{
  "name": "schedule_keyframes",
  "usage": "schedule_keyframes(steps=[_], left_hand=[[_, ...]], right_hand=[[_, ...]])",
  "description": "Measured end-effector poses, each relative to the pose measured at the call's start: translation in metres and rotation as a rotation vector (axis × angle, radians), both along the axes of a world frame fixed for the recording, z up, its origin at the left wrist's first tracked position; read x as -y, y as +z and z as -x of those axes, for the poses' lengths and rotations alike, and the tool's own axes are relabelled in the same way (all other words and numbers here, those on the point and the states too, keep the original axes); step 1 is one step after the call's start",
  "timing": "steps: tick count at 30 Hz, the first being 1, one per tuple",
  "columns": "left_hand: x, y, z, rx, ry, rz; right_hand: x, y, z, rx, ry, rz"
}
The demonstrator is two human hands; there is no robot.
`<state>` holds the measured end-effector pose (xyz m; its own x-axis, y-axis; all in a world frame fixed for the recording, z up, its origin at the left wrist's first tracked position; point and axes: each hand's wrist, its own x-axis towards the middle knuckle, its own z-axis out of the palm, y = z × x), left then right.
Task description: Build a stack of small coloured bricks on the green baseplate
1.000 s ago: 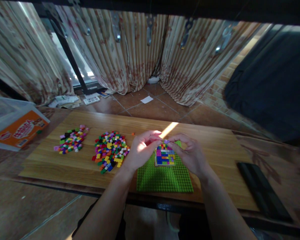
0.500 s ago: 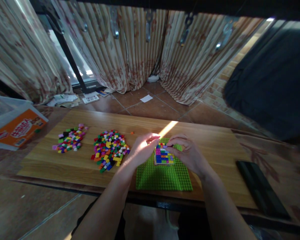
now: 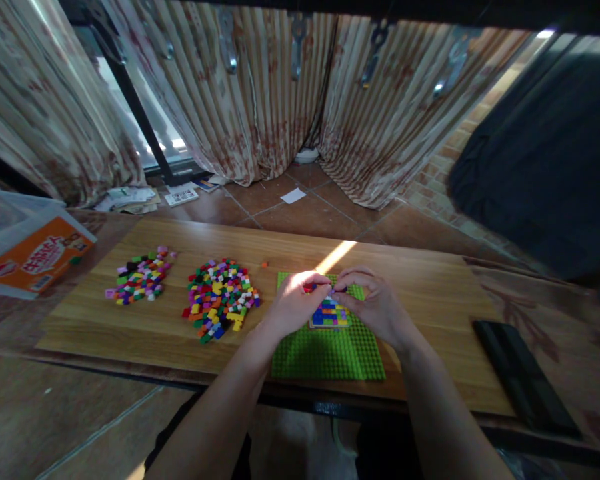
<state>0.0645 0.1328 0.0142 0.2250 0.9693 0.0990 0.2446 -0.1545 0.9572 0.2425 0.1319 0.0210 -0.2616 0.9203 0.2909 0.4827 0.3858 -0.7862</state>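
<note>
A green studded baseplate (image 3: 325, 357) lies before me with a low block of multicoloured toy bricks (image 3: 329, 317) built on it. My right hand (image 3: 375, 301) pinches a small dark, purplish toy brick (image 3: 338, 291) over the far right part of the block. From the left, my left hand (image 3: 300, 303) reaches across the block, its thumb and fingers close together at the small brick. What its fingertips hold, if anything, is too small to make out. My left hand covers the block's far left part.
Left of the baseplate lie a large pile of loose bricks (image 3: 220, 297) and a smaller pile (image 3: 143, 277), with a single orange brick (image 3: 265, 265) nearby. A clear plastic box with an orange label (image 3: 40, 257) stands far left. A long black object (image 3: 523, 377) lies at the right.
My left hand has moved right and now covers more of the block, its fingertips meeting those of my right hand. The right hand has hardly moved.
</note>
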Motion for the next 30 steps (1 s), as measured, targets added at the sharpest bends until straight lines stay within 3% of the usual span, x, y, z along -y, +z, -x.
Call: schedule_keyframes(steps=[14,30], left_hand=[[0.003,0.002,-0.004,-0.01,0.063,0.031],[0.004,-0.006,-0.009,-0.013,0.109,-0.012]], right_hand=[[-0.005,-0.01,0.0,-0.038,-0.069,0.103],[-0.002,-0.01,0.004,-0.314,-0.072,0.354]])
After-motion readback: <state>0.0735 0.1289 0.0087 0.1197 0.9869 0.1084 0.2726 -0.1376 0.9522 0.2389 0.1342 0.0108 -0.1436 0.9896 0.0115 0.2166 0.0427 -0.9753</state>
